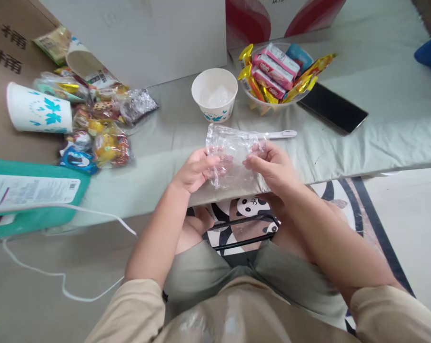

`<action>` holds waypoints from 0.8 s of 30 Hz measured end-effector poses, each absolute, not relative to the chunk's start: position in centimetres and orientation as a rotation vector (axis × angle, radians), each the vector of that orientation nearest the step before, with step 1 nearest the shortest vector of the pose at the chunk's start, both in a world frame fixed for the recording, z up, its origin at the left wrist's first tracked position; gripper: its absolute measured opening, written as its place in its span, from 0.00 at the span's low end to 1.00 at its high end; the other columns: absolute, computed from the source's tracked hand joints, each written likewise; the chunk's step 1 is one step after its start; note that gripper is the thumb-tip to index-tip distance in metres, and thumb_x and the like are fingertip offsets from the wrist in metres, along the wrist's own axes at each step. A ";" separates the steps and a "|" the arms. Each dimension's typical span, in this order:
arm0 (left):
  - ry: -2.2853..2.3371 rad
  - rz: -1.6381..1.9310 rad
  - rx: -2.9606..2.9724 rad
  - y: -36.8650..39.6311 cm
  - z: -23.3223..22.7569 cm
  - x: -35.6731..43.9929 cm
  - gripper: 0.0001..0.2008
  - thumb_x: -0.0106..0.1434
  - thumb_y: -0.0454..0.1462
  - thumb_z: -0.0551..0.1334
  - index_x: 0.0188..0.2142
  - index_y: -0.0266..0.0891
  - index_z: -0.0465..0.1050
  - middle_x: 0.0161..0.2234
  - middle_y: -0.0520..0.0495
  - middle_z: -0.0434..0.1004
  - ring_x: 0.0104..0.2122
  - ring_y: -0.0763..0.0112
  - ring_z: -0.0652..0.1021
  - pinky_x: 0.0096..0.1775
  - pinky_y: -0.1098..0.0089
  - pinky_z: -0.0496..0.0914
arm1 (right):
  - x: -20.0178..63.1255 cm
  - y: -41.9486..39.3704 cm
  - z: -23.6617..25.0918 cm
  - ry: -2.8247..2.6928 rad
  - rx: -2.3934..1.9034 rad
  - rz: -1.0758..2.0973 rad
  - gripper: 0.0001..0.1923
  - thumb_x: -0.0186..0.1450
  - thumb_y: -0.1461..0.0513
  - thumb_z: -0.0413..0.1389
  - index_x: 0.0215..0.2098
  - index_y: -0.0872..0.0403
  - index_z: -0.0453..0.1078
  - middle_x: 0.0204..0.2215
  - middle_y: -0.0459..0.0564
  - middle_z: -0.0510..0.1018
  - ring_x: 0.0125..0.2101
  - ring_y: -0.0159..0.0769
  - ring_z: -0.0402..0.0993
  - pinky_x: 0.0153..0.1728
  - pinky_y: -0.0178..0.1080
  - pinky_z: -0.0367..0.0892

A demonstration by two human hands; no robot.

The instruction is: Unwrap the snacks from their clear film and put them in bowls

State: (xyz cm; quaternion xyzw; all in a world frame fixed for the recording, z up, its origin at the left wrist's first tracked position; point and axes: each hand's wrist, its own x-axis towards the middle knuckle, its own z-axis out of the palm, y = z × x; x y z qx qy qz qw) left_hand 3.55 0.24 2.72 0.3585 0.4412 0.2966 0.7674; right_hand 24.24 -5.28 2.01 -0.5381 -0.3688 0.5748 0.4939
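Note:
A clear, crinkled plastic bag is stretched between my two hands over the near edge of the cloth-covered table. My left hand grips its left side, with some fingers showing through the film. On the opposite side my right hand pinches the bag between thumb and fingers. Just behind the bag lies a thin white stick-like tool, its left end hidden by the film. Beyond that stands a white paper bowl with a teal leaf print and something whitish, unclear, inside.
A clear bowl of wrapped snacks stands back right, beside a black phone. At left are a paper cup on its side, several wrapped snacks and a green container with a white cable. Boxes line the back.

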 end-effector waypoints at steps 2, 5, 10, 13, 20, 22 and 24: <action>1.004 0.582 0.765 -0.2 3.0 4.0 0.16 0.51 0.35 0.72 0.40 0.37 0.76 0.35 0.45 0.85 0.35 0.65 0.85 0.38 0.69 0.79 | 24.3 -5.2 1.9 -0.835 -1.256 1.389 0.17 0.55 0.54 0.68 0.33 0.51 0.66 0.26 0.41 0.75 0.29 0.29 0.74 0.37 0.37 0.72; 1.074 0.645 0.750 -0.5 3.1 4.4 0.11 0.53 0.32 0.66 0.38 0.36 0.76 0.34 0.45 0.85 0.35 0.67 0.85 0.38 0.69 0.78 | 24.7 -5.2 1.8 -0.925 -1.272 1.470 0.18 0.56 0.52 0.67 0.28 0.52 0.65 0.26 0.43 0.75 0.28 0.28 0.72 0.33 0.35 0.70; 1.098 0.585 0.906 0.0 2.9 3.8 0.12 0.51 0.34 0.64 0.37 0.37 0.75 0.21 0.52 0.78 0.19 0.71 0.77 0.23 0.73 0.70 | 25.1 -5.3 1.5 -1.051 -1.368 1.519 0.19 0.61 0.48 0.65 0.32 0.49 0.63 0.19 0.41 0.72 0.19 0.30 0.67 0.21 0.34 0.60; 1.054 0.660 0.922 0.2 2.7 3.2 0.18 0.50 0.36 0.66 0.43 0.42 0.75 0.18 0.57 0.73 0.15 0.74 0.72 0.19 0.75 0.64 | 24.9 -5.1 1.3 -1.043 -1.311 1.413 0.17 0.62 0.48 0.63 0.37 0.48 0.64 0.17 0.38 0.67 0.17 0.28 0.62 0.19 0.33 0.55; 0.882 0.753 0.994 1.0 1.7 1.7 0.12 0.55 0.45 0.62 0.25 0.38 0.73 0.24 0.49 0.74 0.21 0.75 0.72 0.22 0.74 0.66 | 24.6 -4.6 1.1 -1.005 -1.241 1.204 0.13 0.63 0.52 0.54 0.28 0.51 0.70 0.24 0.47 0.73 0.24 0.32 0.67 0.26 0.38 0.62; 0.918 0.767 1.121 0.9 1.1 1.5 0.13 0.57 0.46 0.64 0.29 0.38 0.75 0.29 0.48 0.75 0.23 0.76 0.72 0.24 0.74 0.67 | 24.5 -4.6 1.0 -1.105 -1.258 1.154 0.15 0.65 0.52 0.53 0.27 0.51 0.70 0.27 0.49 0.75 0.29 0.35 0.72 0.31 0.39 0.66; 0.959 0.830 1.291 0.7 0.5 1.6 0.13 0.54 0.41 0.69 0.38 0.40 0.75 0.35 0.49 0.76 0.27 0.77 0.73 0.28 0.75 0.69 | 24.2 -4.6 0.9 -1.154 -1.283 1.104 0.10 0.62 0.53 0.58 0.32 0.51 0.70 0.29 0.47 0.76 0.31 0.35 0.72 0.33 0.39 0.67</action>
